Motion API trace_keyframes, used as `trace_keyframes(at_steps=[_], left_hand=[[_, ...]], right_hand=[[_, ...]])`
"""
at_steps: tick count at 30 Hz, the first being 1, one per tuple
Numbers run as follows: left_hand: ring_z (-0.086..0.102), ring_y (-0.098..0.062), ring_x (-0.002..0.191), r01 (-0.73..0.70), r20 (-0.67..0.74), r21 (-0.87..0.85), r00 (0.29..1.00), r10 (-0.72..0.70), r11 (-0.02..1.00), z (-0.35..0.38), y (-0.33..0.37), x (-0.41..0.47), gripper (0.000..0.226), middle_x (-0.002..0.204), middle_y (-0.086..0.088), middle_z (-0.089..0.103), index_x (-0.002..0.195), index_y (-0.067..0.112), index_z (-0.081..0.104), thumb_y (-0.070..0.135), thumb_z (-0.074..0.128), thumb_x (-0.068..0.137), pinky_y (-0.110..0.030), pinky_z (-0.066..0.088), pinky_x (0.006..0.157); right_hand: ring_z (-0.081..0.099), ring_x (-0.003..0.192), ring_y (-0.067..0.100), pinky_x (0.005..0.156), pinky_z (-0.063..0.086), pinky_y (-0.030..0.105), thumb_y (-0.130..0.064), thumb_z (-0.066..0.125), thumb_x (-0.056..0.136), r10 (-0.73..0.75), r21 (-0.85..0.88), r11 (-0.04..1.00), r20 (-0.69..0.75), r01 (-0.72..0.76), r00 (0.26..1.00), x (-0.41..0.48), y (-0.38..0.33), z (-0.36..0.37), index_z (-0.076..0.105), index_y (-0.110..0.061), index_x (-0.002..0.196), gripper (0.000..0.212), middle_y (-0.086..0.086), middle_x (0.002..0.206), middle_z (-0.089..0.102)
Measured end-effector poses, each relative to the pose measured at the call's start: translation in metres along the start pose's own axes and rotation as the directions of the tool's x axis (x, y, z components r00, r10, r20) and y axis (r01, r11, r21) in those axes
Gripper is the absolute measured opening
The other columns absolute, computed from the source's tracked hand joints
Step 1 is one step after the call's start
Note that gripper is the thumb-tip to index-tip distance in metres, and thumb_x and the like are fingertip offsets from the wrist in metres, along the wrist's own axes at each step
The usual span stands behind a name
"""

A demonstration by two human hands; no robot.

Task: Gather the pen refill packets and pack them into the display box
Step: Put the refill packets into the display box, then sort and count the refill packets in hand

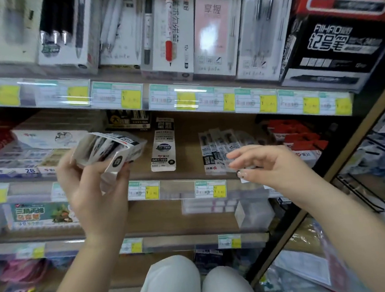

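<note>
The display box [110, 151] is held up by the left hand [94, 187], fingers clamped round its lower end, approx level w/ the middle shelf [186, 132]. It is tilted, open end turned toward the camera and up-left, long axis running from the palm up and to the right. Inside, several refill packets [100, 147] are seen stacked edge-on, b&w printed; exact count cannot be told. The right hand [263, 163] is stretched fwd w/ fingers spread apart, nothing gripped. Just beyond its fingertips [232, 156], a fanned bunch of loose packets [219, 150] lies flat on the shelf, long axes running front-to-back, slightly splayed. Between the two hands, one single packet [164, 145] marked GR1103 lies flat, long axis also front-to-back, label end nearest the shelf edge.
</note>
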State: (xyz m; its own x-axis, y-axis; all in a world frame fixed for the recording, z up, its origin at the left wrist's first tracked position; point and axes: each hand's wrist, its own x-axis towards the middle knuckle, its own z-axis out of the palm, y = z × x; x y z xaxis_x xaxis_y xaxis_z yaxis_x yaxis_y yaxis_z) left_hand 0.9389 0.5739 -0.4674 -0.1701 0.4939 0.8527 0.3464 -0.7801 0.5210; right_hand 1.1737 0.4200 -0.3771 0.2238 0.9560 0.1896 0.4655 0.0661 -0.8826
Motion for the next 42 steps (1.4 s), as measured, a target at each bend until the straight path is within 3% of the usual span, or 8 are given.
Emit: trace_keyframes(at_steps=[3,7,15,22,28,33,37,42], left_hand=[[0.038,-0.013,0.124,0.073,0.056,-0.005,0.996,-0.073,0.997,0.02,-0.018,-0.005,0.015,0.115,-0.035,0.045,0.079,0.004,0.059,0.015,0.068,0.083,-0.049,0.047,0.089],[0.041,-0.031,0.122,0.156,0.135,0.076,0.977,-0.165,0.985,0.037,-0.025,-0.008,0.014,0.13,-0.026,0.041,0.086,0.004,0.059,0.002,0.07,0.078,-0.033,0.042,0.098],[0.021,-0.027,0.141,0.431,0.258,0.197,0.844,-0.471,0.881,0.037,-0.03,-0.03,0.035,0.147,-0.009,0.032,0.104,0.019,0.063,0.038,0.069,0.076,-0.05,0.024,0.111],[0.049,-0.038,0.114,-0.156,0.362,0.178,0.929,0.083,0.971,0.057,0.019,-0.014,0.018,0.119,-0.024,0.054,0.099,0.0,0.058,0.005,0.06,0.082,-0.041,0.039,0.095],[0.057,-0.046,0.087,-0.241,0.693,0.549,0.666,-0.275,0.8,0.112,0.007,-0.005,0.051,0.093,-0.028,0.058,0.095,-0.004,0.056,0.014,0.077,0.052,-0.049,0.048,0.068],[0.048,-0.045,0.107,-0.2,0.632,0.675,0.652,-0.418,0.71,0.128,0.007,-0.002,0.059,0.114,-0.026,0.054,0.115,-0.001,0.053,0.027,0.073,0.067,-0.049,0.038,0.09],[0.051,-0.045,0.108,-0.3,0.695,0.53,0.689,-0.204,0.793,0.129,0.027,-0.013,0.046,0.112,-0.026,0.056,0.105,-0.001,0.058,0.018,0.07,0.064,-0.051,0.044,0.087],[0.051,-0.035,0.109,-0.279,0.824,0.43,0.51,-0.247,0.858,0.15,0.063,-0.026,0.055,0.121,-0.014,0.052,0.128,0.009,0.044,0.048,0.049,0.09,-0.039,0.045,0.08]], right_hand=[[0.066,0.085,0.001,0.074,0.051,0.014,0.005,0.068,0.077,0.017,0.0,1.0,-0.025,-0.017,1.0,0.004,0.007,-0.001,0.072,-0.016,0.078,0.021,-0.009,0.101,0.069],[0.066,0.086,0.003,0.077,0.053,0.017,0.002,0.069,0.077,0.052,-0.033,0.998,-0.038,-0.053,0.998,0.01,0.017,-0.003,0.072,-0.02,0.078,0.022,-0.01,0.1,0.069],[0.067,0.088,0.006,0.077,0.053,0.021,0.001,0.069,0.077,0.074,-0.022,0.997,-0.023,-0.075,0.997,0.015,0.033,-0.003,0.072,-0.025,0.076,0.026,-0.015,0.096,0.071],[0.067,0.093,0.012,0.082,0.053,0.022,0.001,0.069,0.077,0.085,-0.005,0.996,-0.053,-0.085,0.995,0.012,0.044,-0.008,0.071,-0.021,0.079,0.023,-0.008,0.104,0.069],[0.066,0.098,0.011,0.09,0.051,0.027,0.0,0.069,0.078,0.127,0.022,0.992,-0.078,-0.126,0.989,0.003,0.051,-0.016,0.072,-0.019,0.08,0.019,-0.004,0.102,0.071],[0.066,0.098,0.01,0.089,0.05,0.026,-0.001,0.069,0.079,0.165,0.019,0.986,-0.09,-0.164,0.982,-0.006,0.057,-0.022,0.072,-0.02,0.08,0.019,-0.005,0.099,0.072],[0.066,0.093,0.005,0.088,0.05,0.024,-0.003,0.069,0.079,0.187,0.008,0.982,-0.138,-0.187,0.973,-0.008,0.061,-0.027,0.072,-0.022,0.079,0.019,-0.007,0.099,0.071],[0.065,0.094,0.004,0.086,0.05,0.022,-0.006,0.07,0.08,0.197,-0.002,0.98,-0.164,-0.2,0.967,-0.007,0.061,-0.028,0.071,-0.026,0.079,0.02,-0.009,0.1,0.07]])
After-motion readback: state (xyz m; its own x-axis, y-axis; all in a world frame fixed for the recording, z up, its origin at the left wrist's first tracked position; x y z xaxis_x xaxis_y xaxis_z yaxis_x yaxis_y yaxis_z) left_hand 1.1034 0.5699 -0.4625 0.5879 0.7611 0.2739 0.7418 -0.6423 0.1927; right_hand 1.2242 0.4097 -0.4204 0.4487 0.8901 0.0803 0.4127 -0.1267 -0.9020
